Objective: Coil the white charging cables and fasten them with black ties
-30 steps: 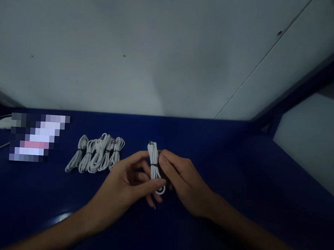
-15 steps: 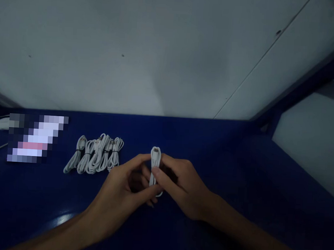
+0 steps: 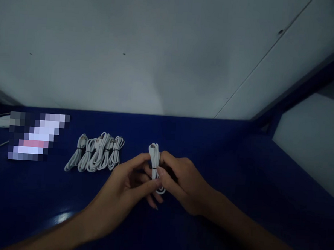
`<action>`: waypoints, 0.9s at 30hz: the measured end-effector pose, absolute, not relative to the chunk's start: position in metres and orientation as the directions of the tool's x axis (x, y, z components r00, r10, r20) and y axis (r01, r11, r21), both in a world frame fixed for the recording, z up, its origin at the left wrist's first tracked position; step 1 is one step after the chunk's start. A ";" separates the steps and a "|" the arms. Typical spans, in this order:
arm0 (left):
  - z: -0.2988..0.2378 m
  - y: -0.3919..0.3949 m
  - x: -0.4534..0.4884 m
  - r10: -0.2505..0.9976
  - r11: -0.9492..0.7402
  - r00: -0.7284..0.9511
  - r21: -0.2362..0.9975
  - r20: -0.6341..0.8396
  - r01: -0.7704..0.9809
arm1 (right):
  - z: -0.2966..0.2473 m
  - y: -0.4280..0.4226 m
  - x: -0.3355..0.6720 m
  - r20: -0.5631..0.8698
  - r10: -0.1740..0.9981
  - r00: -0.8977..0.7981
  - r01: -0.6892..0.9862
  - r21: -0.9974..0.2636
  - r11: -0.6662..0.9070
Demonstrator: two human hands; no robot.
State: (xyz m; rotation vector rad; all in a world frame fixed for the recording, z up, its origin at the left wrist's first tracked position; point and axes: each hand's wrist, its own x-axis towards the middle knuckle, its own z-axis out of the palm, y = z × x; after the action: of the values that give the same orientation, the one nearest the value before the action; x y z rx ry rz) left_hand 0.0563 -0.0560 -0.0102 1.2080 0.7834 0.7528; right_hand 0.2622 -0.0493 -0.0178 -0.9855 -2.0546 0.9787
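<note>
A coiled white cable (image 3: 154, 160) stands upright between my two hands, above the dark blue table (image 3: 237, 182). My left hand (image 3: 123, 186) pinches its lower part with thumb and fingers. My right hand (image 3: 180, 182) grips its middle from the right, where a dark tie wraps the coil. The cable's lower loop peeks out under my fingers.
A row of several bundled white cables (image 3: 97, 154) lies on the table to the left of my hands. Further left is a blurred-out patch (image 3: 37, 136) and a white object with a thin cord (image 3: 1, 121) at the edge. A pale wall (image 3: 160, 53) rises behind the table.
The cable shifted slightly in my hands, dipping then tilting back up. Both hands stayed closed on it in about the same place.
</note>
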 end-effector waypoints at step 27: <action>-0.010 -0.053 0.055 0.734 0.338 0.668 0.919 -0.121 -0.205 | -0.020 -0.049 0.262 0.233 0.856 -0.462 0.442 -0.776 0.450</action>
State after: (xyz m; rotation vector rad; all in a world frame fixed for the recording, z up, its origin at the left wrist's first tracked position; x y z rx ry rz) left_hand 0.0553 -0.0532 -0.0100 1.0585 0.5866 0.6597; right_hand 0.2618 -0.0493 -0.0197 -1.0803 -2.0803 0.8598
